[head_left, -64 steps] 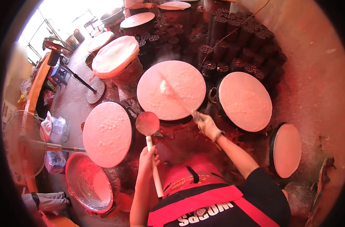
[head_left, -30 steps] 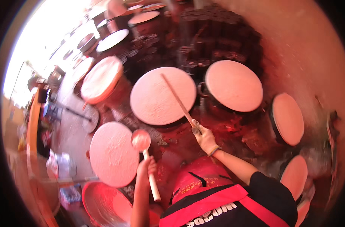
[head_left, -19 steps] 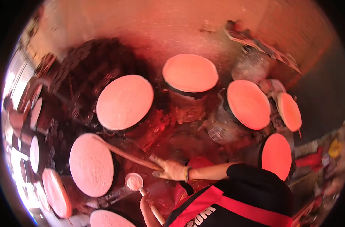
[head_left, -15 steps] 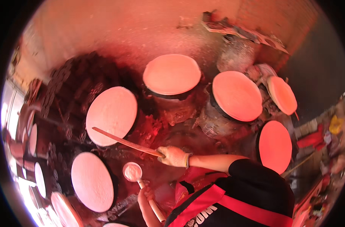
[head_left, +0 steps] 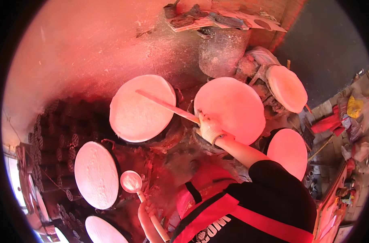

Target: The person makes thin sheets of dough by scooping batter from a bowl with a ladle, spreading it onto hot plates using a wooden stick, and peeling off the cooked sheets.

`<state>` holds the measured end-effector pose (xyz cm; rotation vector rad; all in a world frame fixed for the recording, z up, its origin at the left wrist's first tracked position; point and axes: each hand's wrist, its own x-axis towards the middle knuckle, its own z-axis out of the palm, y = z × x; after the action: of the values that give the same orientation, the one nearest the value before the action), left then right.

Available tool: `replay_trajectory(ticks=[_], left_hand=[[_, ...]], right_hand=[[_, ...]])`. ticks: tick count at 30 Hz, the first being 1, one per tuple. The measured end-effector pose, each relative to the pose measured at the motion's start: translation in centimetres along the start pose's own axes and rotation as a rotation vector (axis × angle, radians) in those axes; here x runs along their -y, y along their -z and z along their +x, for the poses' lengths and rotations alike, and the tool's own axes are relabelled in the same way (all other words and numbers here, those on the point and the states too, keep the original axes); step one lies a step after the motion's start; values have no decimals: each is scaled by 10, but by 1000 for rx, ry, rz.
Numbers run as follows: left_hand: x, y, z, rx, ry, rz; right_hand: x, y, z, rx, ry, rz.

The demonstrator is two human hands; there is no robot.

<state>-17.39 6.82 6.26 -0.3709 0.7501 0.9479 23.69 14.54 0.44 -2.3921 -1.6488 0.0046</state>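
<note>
My right hand [head_left: 211, 127], in a pale glove, is closed round one end of a long, flat wooden strip [head_left: 168, 106]. The strip's far end lies over a large round griddle [head_left: 132, 115] coated with a pale layer; I cannot tell whether they touch. Beneath and beside the gloved hand is another pale-coated griddle [head_left: 237, 99]. Low in the view, my left hand [head_left: 150, 210] grips the long handle of a round ladle [head_left: 131, 181]. The ladle's bowl holds something pale and sits just right of a third coated griddle [head_left: 96, 175]. Red light tints everything.
More pale discs stand around me: one at the right [head_left: 287, 154], a tilted one at the far right [head_left: 287, 89], one at the lower left [head_left: 105, 231]. Stacked honeycomb coal briquettes [head_left: 57, 150] fill the left. A grimy drum [head_left: 223, 50] stands behind, below a cluttered board [head_left: 229, 20].
The view has swung to the right. My right hand has carried the wooden strip from over the left griddle to over the back one. The ladle stays in my left hand.
</note>
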Motion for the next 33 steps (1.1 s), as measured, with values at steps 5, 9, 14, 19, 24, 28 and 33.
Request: replay_trajectory(ticks=[5,9,14,19,24,28,33], left_hand=[[-2,-61,47,119,228,145],[3,-96,89,53,314,234],[25,-133,116,31,404,391],[61,-146,110,76,500,387],[98,-135,77,90,498,320],[164,-117,70,58,450,230],[248,-117,57,11,519,167]], right_hand=[[-27,0,8,-97,-81,76],[-81,43,38,-156,-358,445],[-172,268,51,-294,-335,257],[-296,380,12,-799,-631,599],[-424,348,-49,-1130,-776,845],[-528,204,-42,-973,-982,928],[-647,57,-100,-918,-1176,703]])
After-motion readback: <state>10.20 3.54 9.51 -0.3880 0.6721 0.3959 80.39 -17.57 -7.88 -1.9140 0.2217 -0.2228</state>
